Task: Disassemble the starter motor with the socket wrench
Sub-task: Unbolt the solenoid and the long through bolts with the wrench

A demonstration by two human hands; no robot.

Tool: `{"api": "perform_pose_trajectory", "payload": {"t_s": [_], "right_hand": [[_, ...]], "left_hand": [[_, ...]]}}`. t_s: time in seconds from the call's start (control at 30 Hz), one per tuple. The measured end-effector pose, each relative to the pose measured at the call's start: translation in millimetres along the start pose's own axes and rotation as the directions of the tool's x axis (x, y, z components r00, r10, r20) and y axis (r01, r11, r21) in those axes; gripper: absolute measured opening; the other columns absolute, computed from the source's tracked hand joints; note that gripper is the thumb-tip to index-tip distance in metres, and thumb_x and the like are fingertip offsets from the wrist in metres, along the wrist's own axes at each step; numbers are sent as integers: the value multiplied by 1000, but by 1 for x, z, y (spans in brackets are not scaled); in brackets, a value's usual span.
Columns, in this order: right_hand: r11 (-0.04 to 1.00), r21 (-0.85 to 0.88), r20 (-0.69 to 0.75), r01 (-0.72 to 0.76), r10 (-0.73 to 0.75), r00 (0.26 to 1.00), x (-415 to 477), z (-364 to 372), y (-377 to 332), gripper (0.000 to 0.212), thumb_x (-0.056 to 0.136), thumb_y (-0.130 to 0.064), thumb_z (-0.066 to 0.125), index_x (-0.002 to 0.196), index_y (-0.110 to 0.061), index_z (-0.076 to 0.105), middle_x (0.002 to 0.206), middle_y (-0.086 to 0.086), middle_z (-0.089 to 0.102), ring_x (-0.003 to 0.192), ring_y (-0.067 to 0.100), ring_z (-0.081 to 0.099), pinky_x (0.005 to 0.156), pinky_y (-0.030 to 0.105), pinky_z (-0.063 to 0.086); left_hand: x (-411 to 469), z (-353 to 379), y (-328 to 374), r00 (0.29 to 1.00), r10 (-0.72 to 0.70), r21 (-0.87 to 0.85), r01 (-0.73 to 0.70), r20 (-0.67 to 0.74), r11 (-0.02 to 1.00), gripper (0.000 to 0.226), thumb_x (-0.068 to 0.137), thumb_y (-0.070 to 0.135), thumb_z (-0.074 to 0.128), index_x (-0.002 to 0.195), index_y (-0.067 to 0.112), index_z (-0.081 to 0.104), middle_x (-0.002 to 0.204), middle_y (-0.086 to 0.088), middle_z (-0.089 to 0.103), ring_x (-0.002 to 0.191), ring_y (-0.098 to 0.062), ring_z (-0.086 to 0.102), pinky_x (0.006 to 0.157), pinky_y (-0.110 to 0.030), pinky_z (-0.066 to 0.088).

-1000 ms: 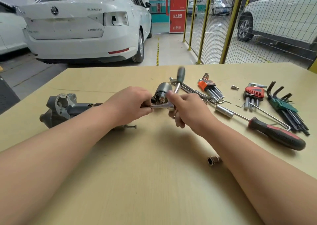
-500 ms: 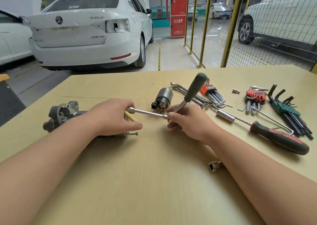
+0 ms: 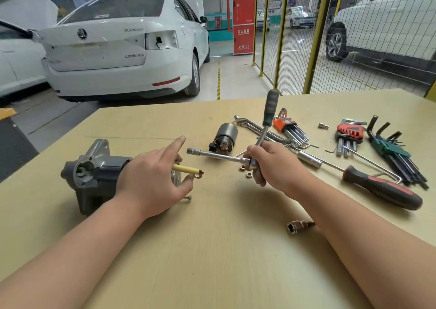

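The grey starter motor [image 3: 94, 174] lies on its side at the left of the wooden table [image 3: 212, 261]. My left hand [image 3: 151, 179] rests over its rear end with the index finger straight. A yellow-sleeved lead [image 3: 186, 169] sticks out to the right under the fingers. My right hand [image 3: 271, 165] grips the head of the socket wrench [image 3: 259, 141], whose dark handle stands up and away from me. Its extension bar [image 3: 212, 154] points left, and the tip hangs in the air just right of my left index finger. The detached solenoid [image 3: 224, 136] lies behind the bar.
Two nuts [image 3: 245, 170] lie by my right hand and a small bolt [image 3: 188, 198] by my left thumb. A loose socket [image 3: 297, 226] sits near my right forearm. To the right are a red-black-handled driver [image 3: 382, 190], spanners [image 3: 250, 124] and orange [image 3: 287, 127], red [image 3: 349, 132] and green [image 3: 391, 148] hex-key sets.
The extension bar's tip has drawn back to the right, away from my left hand and the motor. The wrench handle has swung more upright. My left index finger has straightened.
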State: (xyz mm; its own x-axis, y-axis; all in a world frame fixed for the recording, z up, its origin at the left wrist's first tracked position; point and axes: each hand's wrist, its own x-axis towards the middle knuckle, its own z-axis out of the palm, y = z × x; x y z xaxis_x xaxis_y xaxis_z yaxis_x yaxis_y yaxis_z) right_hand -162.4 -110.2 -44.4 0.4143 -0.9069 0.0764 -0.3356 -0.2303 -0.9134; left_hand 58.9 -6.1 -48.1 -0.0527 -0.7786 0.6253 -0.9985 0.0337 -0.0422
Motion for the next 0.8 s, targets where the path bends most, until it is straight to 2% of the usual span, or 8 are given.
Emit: {"api": "perform_pose_trajectory", "payload": {"t_s": [0.1, 0.33, 0.53, 0.6, 0.63, 0.7, 0.73, 0.8], "right_hand": [[1000, 29, 21, 1, -1, 1000, -3, 0, -2, 26, 96, -22, 42, 85, -7, 61, 44, -6, 54, 37, 11, 49, 39, 16, 40], [998, 54, 55, -12, 9, 998, -4, 0, -2, 23, 92, -16, 43, 81, -5, 60, 64, 9, 59, 38, 15, 47, 40, 23, 38], [1000, -3, 106, -10, 11, 994, -2, 6, 4, 25, 91, -19, 44, 83, -2, 61, 62, 4, 60, 43, 17, 50, 45, 26, 38], [1000, -4, 117, -10, 11, 993, -2, 6, 5, 24, 91, -19, 44, 79, -6, 60, 60, 1, 59, 44, 17, 50, 45, 24, 38], [1000, -3, 121, -13, 13, 993, -2, 6, 5, 24, 91, -19, 44, 78, -7, 60, 58, -1, 59, 44, 17, 50, 45, 24, 37], [1000, 0, 126, -21, 21, 992, -2, 6, 5, 24, 90, -19, 44, 77, -7, 60, 55, -3, 58, 44, 17, 49, 45, 24, 37], [1000, 7, 127, -27, 26, 992, -2, 6, 5, 24, 90, -18, 44, 76, -7, 60, 55, -3, 58, 43, 17, 49, 45, 23, 37], [999, 29, 129, -40, 36, 991, -2, 6, 5, 25, 90, -18, 43, 75, -8, 60, 58, -1, 58, 42, 16, 47, 43, 21, 36]], "left_hand": [[-5, 0, 2, 999, 41, 4, -41, -16, 999, 70, 73, 50, 49, 130, 9, 51, 88, 6, 65, 72, -20, 62, 65, -32, 50], [-8, -2, 6, 997, 49, 12, -48, -56, 999, 78, 75, 48, 47, 137, 1, 41, 90, 3, 68, 67, -20, 61, 60, -30, 47], [-14, 0, 5, 992, 24, -94, -36, -123, 995, 95, 67, 44, 52, 146, 10, 12, 120, -7, 55, 75, -23, 63, 53, -31, 48], [-16, -1, 5, 989, 39, -96, -53, -142, 994, 85, 69, 39, 52, 142, 8, 21, 121, -9, 54, 73, -22, 63, 51, -30, 48], [-16, -2, 5, 989, 44, -93, -57, -141, 994, 74, 71, 37, 52, 136, 8, 34, 119, -9, 55, 73, -23, 63, 53, -30, 49], [-14, -3, 4, 986, 58, -74, -70, -158, 995, 40, 76, 35, 52, 106, 10, 60, 113, -6, 59, 66, -23, 61, 53, -28, 45], [-13, -3, 4, 983, 64, -81, -79, -171, 994, 29, 79, 34, 51, 91, 11, 63, 109, -4, 61, 63, -22, 60, 52, -27, 43], [-12, -3, 3, 980, 25, -180, -62, -197, 982, 28, 87, 32, 47, 82, 9, 62, 104, -4, 63, 65, -20, 60, 51, -30, 46]]}}
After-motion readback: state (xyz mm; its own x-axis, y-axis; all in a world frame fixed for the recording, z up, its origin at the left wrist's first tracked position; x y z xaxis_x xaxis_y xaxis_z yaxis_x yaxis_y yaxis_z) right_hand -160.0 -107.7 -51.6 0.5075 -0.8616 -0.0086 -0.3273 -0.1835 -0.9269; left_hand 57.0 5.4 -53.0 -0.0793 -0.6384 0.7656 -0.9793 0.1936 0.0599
